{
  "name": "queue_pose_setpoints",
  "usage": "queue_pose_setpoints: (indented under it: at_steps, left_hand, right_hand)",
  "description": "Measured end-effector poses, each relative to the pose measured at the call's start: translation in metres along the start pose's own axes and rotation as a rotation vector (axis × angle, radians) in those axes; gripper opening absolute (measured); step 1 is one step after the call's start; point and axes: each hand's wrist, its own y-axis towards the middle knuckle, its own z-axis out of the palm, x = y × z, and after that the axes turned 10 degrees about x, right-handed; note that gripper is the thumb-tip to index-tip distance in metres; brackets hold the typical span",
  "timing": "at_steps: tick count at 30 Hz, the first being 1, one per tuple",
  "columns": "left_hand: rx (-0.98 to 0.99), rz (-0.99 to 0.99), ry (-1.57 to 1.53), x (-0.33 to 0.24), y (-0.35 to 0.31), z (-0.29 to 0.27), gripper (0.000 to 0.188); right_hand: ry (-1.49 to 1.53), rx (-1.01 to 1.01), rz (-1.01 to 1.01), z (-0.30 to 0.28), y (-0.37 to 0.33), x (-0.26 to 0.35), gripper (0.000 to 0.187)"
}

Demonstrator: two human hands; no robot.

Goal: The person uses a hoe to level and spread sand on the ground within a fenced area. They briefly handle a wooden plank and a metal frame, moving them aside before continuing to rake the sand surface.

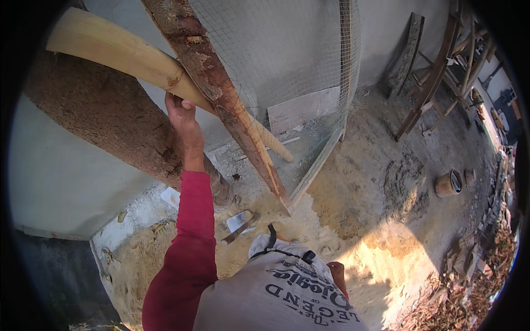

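Observation:
My left hand (182, 118) reaches up to the underside of a thick, pale bamboo pole (121, 55), fingers curled behind it and thumb in front. The pole slants down to the right and passes behind a rough reddish-brown plank (212, 71). That plank edges an upright wire-mesh screen (292, 60); its lower corner rests on the sandy ground. By my right side, my right hand (337, 271) shows only in part beyond my shirt, and its fingers are not clear. Below the screen's corner lies a trowel-like tool (237, 225) with a flat pale blade and dark handle.
A rough tree trunk (121, 116) leans beside the grey wall (66, 160) at the left. An open bucket (448, 183) lies tilted at the right. Planks and timber (430, 83) lean at the back right. Dry leaves (436, 306) cover the lower right.

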Motion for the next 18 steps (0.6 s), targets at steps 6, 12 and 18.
queue_pose_setpoints:
  at_steps: [6,12,18]
  left_hand:
    - [-0.126,-0.003,-0.094,0.031,0.037,-0.024,0.065]
    - [-0.265,0.125,0.084,0.008,0.042,0.008,0.047]
    - [-0.29,0.088,0.105,-0.004,0.038,-0.001,0.044]
  right_hand:
    - [0.589,-0.098,0.455,-0.021,-0.039,0.059,0.014]
    - [0.669,-0.088,0.582,-0.028,-0.026,0.047,0.014]
    - [0.554,-0.086,0.318,-0.023,0.0,0.102,0.017]
